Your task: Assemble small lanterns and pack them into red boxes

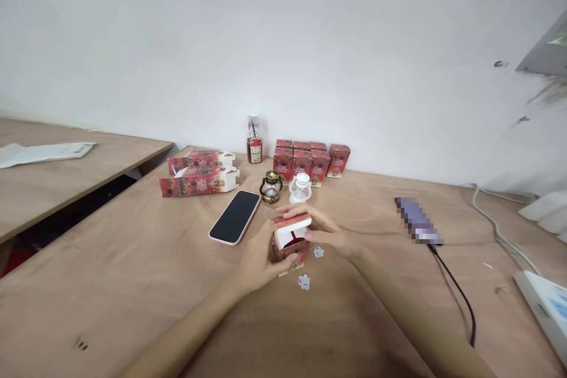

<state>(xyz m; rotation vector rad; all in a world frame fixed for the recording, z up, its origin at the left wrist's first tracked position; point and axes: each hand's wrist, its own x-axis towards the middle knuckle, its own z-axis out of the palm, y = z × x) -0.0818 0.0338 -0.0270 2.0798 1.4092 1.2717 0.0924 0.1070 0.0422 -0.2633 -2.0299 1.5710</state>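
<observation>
Fingers of the left hand grip a red box, roughly upright, at three o'clock from the palm; the equally near right hand, box at nine o'clock, curls over its part-open flap, pinch unclear.

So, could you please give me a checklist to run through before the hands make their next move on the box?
1. Box held: ok, the left hand grips it and the right hand touches its top.
2. Box closed: not ok, its top is open.
3. Contents of the box: cannot tell, the inside is mostly hidden.
4. Lanterns upright: ok, the dark lantern and white lantern both stand behind the box.
5. Pink-edged phone apart from the hands: ok, it lies beyond the left hand.
</observation>
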